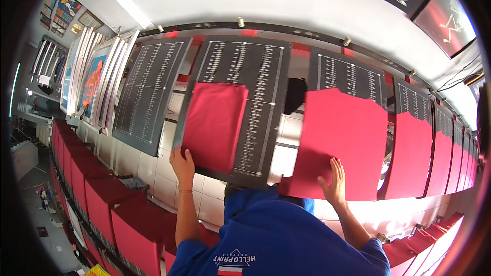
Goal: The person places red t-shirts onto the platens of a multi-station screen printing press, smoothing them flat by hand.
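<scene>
Near the middle, a folded stack of red fabric (pixel 216 125) lies on a dark board (pixel 266 71) marked with white scales. My left hand (pixel 182 164) is at the stack's near left corner, by the board's edge. Its thumb and fingers look apart, and no held thing shows between them. To the right, a red fabric panel (pixel 348 133) is spread over another marked board (pixel 353 74), with its shaped edge toward the far side. My right hand (pixel 334 183) rests on this panel near its front edge, fingers stretched out.
Left of the stack is a bare marked board (pixel 148 89), beside several upright framed screens (pixel 97 82). More boards with red panels (pixel 409 153) run off rightward. Behind me at lower left stands another row of red-covered boards (pixel 135 235). A rail (pixel 307 31) runs along the far wall.
</scene>
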Demonstrator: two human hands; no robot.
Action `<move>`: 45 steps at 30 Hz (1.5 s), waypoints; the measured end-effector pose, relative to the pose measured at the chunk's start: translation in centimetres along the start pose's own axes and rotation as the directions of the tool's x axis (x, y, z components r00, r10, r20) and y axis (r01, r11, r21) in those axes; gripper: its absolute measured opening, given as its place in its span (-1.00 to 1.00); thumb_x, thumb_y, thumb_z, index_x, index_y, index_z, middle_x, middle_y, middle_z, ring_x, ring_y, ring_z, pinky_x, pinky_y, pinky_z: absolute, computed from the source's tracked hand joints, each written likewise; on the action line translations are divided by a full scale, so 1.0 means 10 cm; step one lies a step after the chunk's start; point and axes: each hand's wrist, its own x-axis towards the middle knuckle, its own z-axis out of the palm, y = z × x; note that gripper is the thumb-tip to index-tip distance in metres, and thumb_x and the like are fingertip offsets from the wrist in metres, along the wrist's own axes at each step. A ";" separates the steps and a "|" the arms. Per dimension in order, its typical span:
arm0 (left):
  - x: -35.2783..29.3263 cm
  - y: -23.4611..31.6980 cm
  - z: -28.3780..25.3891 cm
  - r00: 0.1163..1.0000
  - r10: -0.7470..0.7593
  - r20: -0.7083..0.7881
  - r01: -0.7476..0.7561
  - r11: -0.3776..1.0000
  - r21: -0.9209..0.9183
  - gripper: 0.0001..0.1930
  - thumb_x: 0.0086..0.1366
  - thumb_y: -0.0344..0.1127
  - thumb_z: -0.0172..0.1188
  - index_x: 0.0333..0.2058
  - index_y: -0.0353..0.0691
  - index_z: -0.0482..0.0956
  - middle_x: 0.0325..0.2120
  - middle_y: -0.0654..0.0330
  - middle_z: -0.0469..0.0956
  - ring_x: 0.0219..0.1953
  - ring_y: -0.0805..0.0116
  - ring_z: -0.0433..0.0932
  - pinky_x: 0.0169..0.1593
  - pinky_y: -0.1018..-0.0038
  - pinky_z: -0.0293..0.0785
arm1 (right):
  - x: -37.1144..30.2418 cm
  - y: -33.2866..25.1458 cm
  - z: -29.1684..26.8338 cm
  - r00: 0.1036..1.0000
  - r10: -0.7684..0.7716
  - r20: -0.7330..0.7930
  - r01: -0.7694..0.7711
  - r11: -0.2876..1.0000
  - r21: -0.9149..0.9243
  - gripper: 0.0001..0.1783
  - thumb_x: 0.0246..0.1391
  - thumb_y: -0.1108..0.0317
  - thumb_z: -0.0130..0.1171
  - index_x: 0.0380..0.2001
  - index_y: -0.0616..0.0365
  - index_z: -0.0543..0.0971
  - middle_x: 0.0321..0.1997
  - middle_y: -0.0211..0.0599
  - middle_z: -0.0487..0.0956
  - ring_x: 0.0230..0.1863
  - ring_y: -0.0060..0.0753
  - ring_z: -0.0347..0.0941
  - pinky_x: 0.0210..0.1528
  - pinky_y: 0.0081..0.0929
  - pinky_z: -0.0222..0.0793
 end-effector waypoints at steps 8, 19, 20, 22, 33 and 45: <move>0.49 -0.28 0.06 0.931 0.229 0.283 -0.132 0.937 -0.324 -0.82 0.33 -0.32 0.18 -0.27 -0.32 0.45 -0.35 -0.11 0.52 -0.25 -0.16 0.52 -0.18 0.07 0.41 | 0.94 -2.24 1.30 0.957 0.270 0.111 -0.290 0.841 0.457 -0.51 0.18 0.19 0.24 0.13 0.15 0.47 -0.19 -0.25 0.70 -0.26 -0.09 0.65 -0.11 -0.24 0.54; 0.62 -0.46 -0.07 0.329 0.402 0.854 0.731 0.464 -0.500 -0.82 0.48 -0.20 0.08 -0.12 -0.16 0.46 -0.17 0.13 0.58 -0.15 0.33 0.60 -0.06 0.28 0.59 | 2.20 -3.51 0.79 0.984 0.075 -0.160 0.028 0.827 0.561 -0.74 0.18 0.39 0.10 -0.17 0.39 0.58 -0.39 -0.13 0.62 -0.32 -0.52 0.50 -0.24 -0.44 0.41; 0.66 -0.26 -0.04 0.270 0.422 0.865 0.816 0.377 -0.439 -0.77 0.48 -0.14 0.08 -0.07 -0.15 0.44 -0.15 0.11 0.56 -0.10 0.30 0.58 -0.02 0.24 0.58 | 2.27 -3.72 0.41 0.986 -0.057 -0.157 0.134 0.833 0.537 -0.70 0.20 0.38 0.09 -0.10 0.37 0.60 -0.34 -0.12 0.66 -0.28 -0.50 0.53 -0.17 -0.46 0.44; 0.83 0.08 -0.01 0.171 0.451 0.876 0.940 0.191 -0.282 -0.65 0.48 -0.03 0.07 0.04 -0.15 0.39 -0.09 0.06 0.53 -0.02 0.23 0.56 0.05 0.17 0.55 | 2.18 -4.29 -0.17 0.969 -0.233 0.087 0.149 0.822 0.550 -0.72 0.22 0.40 0.11 -0.08 0.33 0.61 -0.31 -0.18 0.66 -0.26 -0.53 0.54 -0.16 -0.46 0.46; 1.45 0.34 -0.11 0.343 0.803 0.487 0.920 -0.392 -0.002 -0.30 0.45 0.24 -0.11 0.32 -0.18 0.24 0.28 0.02 0.34 0.32 0.02 0.31 0.36 0.02 0.23 | 0.74 -4.02 -0.04 0.864 -0.265 0.428 0.243 0.964 0.106 -0.77 0.25 0.24 0.11 -0.21 0.14 0.64 -0.27 -0.20 0.56 -0.09 -0.08 0.54 -0.05 -0.16 0.48; 0.76 -0.99 -0.27 0.681 0.302 0.667 0.719 -0.103 -0.687 -0.47 0.52 -0.14 0.00 0.33 -0.23 0.16 0.18 0.09 0.40 0.20 0.31 0.40 0.30 0.33 0.26 | 0.55 -3.11 1.33 0.977 -0.206 0.059 0.198 0.974 0.113 -0.65 0.08 0.19 0.28 -0.10 0.12 0.60 -0.10 -0.19 0.61 -0.01 -0.10 0.52 0.07 -0.20 0.43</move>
